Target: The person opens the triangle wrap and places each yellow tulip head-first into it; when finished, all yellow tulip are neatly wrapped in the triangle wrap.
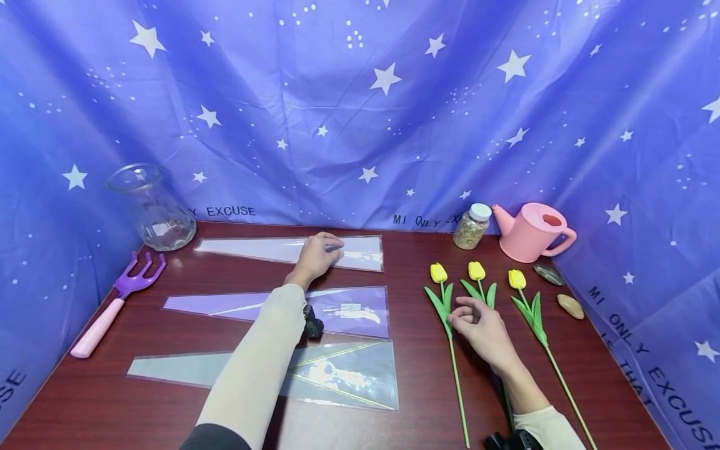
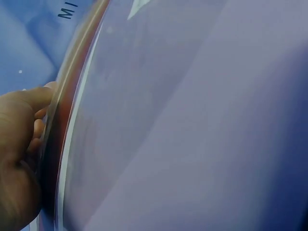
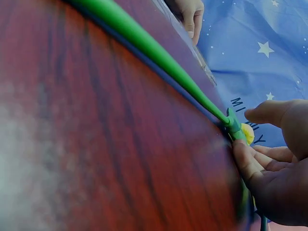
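Observation:
My left hand (image 1: 316,257) rests over the white flat tapered plastic sleeve (image 1: 247,248), fingers loosely bent with the tips at its surface. Below it lie a purple sleeve (image 1: 225,304) and a clear, yellow-lined sleeve (image 1: 174,369), partly covered by my forearm. On the other side, my right hand (image 1: 480,332) hovers over the middle yellow tulip (image 1: 476,270), hiding part of its stem. Its thumb and fingertips are apart, right by the leaves of the left tulip (image 1: 439,273). The right wrist view shows the fingertips (image 3: 243,151) close beside a green stem (image 3: 159,57).
A third tulip (image 1: 517,279) lies further right, near two stones (image 1: 570,306). Behind stand a white-capped jar (image 1: 471,228) and a pink watering can (image 1: 529,234). At the left are a glass vase (image 1: 163,219) and a purple hand rake (image 1: 135,282) with a pink handle.

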The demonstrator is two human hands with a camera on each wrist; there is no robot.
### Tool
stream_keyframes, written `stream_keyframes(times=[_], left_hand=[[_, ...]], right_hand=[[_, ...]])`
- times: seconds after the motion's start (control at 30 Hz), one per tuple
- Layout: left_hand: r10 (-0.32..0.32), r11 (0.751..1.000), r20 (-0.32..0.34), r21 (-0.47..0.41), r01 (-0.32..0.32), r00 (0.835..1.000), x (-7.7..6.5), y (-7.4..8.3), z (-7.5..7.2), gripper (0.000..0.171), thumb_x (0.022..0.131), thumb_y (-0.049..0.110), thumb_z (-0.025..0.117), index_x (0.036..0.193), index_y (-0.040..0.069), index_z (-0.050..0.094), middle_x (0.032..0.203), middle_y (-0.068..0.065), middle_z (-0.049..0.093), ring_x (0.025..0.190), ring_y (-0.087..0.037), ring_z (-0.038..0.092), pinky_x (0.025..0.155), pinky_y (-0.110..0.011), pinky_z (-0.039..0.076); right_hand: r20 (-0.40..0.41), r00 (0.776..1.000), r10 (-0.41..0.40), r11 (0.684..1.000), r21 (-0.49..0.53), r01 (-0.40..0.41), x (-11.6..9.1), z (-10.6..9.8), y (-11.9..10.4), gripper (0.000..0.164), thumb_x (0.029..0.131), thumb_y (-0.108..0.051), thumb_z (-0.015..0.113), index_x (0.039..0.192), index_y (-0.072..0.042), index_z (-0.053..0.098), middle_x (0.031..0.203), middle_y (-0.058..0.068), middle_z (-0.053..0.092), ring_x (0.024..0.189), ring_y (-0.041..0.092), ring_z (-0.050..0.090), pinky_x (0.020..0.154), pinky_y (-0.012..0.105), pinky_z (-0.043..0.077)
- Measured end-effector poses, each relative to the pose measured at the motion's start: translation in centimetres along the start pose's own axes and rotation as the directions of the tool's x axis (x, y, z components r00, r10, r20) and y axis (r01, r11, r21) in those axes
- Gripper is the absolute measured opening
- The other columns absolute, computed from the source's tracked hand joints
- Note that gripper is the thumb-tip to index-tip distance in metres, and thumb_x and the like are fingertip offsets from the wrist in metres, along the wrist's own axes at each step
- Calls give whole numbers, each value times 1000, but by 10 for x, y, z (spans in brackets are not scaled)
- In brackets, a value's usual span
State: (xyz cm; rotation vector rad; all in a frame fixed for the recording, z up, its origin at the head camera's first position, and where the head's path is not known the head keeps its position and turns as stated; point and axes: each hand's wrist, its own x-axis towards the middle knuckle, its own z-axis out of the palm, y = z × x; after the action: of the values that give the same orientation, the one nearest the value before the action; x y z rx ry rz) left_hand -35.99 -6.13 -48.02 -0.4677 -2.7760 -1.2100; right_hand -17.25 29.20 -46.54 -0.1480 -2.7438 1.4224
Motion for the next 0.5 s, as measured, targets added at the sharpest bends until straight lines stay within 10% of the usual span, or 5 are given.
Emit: stream_keyframes(times=[0.5], left_hand=[[15, 1000, -94, 13, -14, 995, -4, -2, 10, 17, 95, 17, 74, 109, 11, 82, 125, -6, 74, 125, -27, 64, 118, -43, 40]], right_hand=[[-66, 998, -21, 985, -173, 10, 6, 7, -2, 36, 85, -25, 83, 115, -7, 74, 79, -4, 72, 68, -3, 58, 72, 14, 44]])
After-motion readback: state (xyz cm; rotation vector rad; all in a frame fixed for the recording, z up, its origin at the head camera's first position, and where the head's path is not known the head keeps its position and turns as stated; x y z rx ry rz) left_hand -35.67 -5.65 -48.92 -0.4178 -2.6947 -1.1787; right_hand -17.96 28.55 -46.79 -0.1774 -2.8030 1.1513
